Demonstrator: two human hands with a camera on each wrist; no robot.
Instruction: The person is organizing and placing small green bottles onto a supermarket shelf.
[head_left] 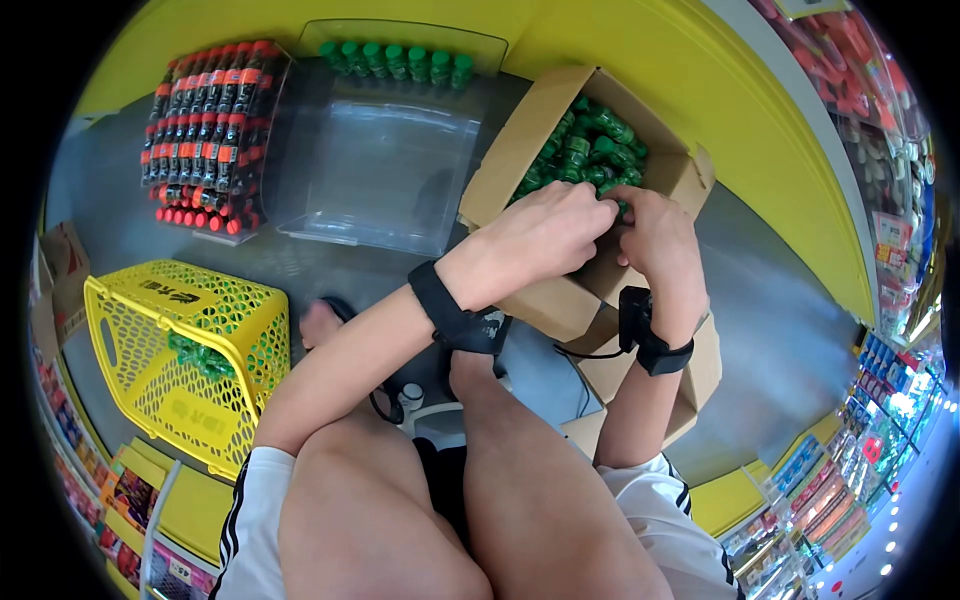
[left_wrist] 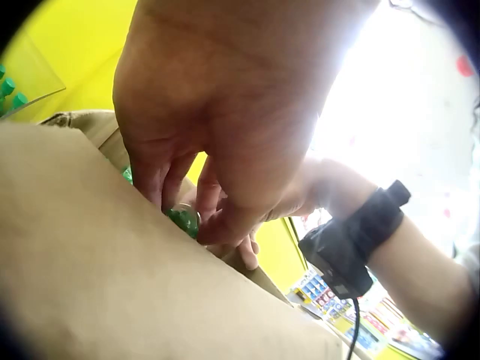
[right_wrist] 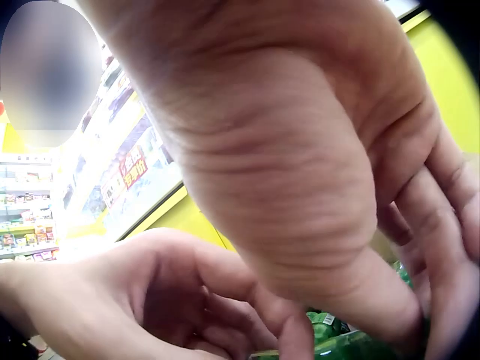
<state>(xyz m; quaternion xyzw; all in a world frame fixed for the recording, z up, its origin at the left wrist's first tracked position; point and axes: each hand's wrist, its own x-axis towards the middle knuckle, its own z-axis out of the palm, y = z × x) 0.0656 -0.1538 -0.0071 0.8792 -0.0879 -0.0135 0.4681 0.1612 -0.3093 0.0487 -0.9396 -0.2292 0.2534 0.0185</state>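
The open cardboard box [head_left: 520, 140] holds a pile of small green bottles [head_left: 590, 140] with green caps. Over its near edge both hands meet, fingertips close together. My left hand [head_left: 540, 240] reaches in from the left, its thumb and fingers around a green bottle [left_wrist: 182, 218], mostly hidden by the hand and the box flap. From the other side, my right hand [head_left: 660, 235] has its fingers bent down, thumb and fingertips at the same bottle [right_wrist: 352, 347]. The right hand's exact hold is partly hidden behind the thumb.
A clear tray [head_left: 380, 160] stands left of the box, with a row of green-capped bottles [head_left: 395, 62] along its back. Further left are stacked red-capped dark bottles [head_left: 205, 130]. A yellow basket [head_left: 190, 290] with green bottles lies at lower left. Another cardboard box [head_left: 705, 360] sits below the right forearm.
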